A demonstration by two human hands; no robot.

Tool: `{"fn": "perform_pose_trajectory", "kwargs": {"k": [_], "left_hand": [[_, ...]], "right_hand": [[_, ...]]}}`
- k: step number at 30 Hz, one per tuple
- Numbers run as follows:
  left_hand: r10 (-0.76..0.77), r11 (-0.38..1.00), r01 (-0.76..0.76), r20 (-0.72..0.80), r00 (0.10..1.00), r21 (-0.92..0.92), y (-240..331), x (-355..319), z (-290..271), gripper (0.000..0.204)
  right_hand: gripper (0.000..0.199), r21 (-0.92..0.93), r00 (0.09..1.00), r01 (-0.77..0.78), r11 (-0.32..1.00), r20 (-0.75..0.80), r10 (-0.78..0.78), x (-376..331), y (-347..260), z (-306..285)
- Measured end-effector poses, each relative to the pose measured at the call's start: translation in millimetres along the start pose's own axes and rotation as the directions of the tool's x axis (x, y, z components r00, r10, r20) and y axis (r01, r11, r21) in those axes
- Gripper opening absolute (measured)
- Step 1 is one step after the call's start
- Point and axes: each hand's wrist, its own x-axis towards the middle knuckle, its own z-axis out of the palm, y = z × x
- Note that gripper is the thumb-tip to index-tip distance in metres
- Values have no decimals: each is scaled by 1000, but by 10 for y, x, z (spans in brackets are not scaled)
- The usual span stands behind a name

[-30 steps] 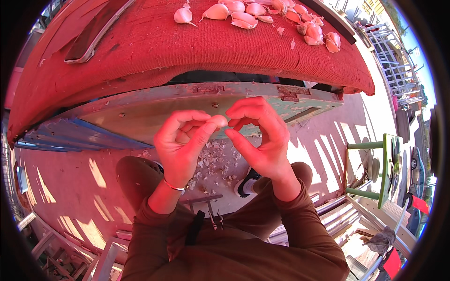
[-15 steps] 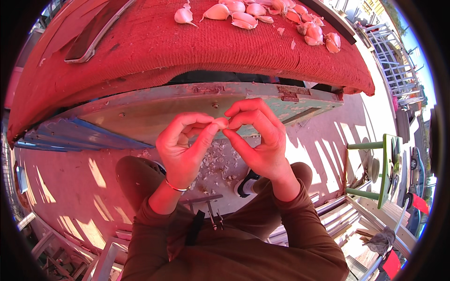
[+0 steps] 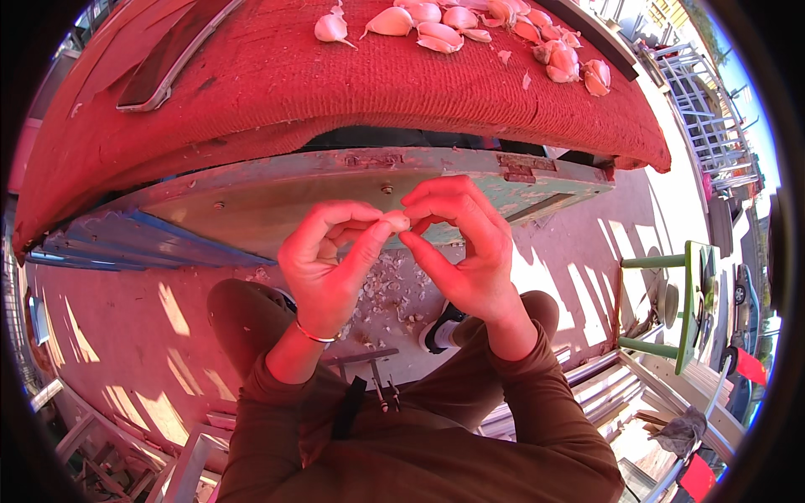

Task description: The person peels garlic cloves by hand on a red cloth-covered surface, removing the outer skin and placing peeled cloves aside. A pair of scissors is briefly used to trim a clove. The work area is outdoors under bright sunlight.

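Note:
A small garlic clove (image 3: 396, 221) is held up between my two hands, in front of the table's edge. My left hand (image 3: 325, 251) pinches it between thumb and bent fingers, with a thin band round the wrist. From the other side, the fingertips and thumb of my right hand (image 3: 470, 243) close on the clove's right end, its other fingers curled above. Much of the clove is covered by fingertips. Several unpeeled garlic cloves (image 3: 439, 38) lie on the red cloth (image 3: 352, 88) beyond my hands.
A dark, flat phone-like object (image 3: 172, 63) lies on the cloth at the far left. Below the hands, pale peelings (image 3: 390, 293) litter the floor between my feet. A green-framed stool (image 3: 689, 306) lies on its side at right, near stacked boards (image 3: 608, 390).

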Motion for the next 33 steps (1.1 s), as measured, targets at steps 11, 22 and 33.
{"fn": "perform_pose_trajectory", "kwargs": {"k": [11, 22, 33], "left_hand": [[9, 1000, -10, -49, 999, -24, -6, 14, 27, 14], [-14, 998, 14, 11, 1000, -54, -8, 8, -16, 14], [-26, 999, 27, 17, 1000, -42, -8, -4, -15, 15]], "right_hand": [[25, -50, 999, 15, 999, 29, -13, 2, -12, -35], [28, -48, 999, 30, 998, 41, -28, 9, -3, -37], [23, 17, 998, -56, 998, 12, 55, 3, -34, -17]]}}
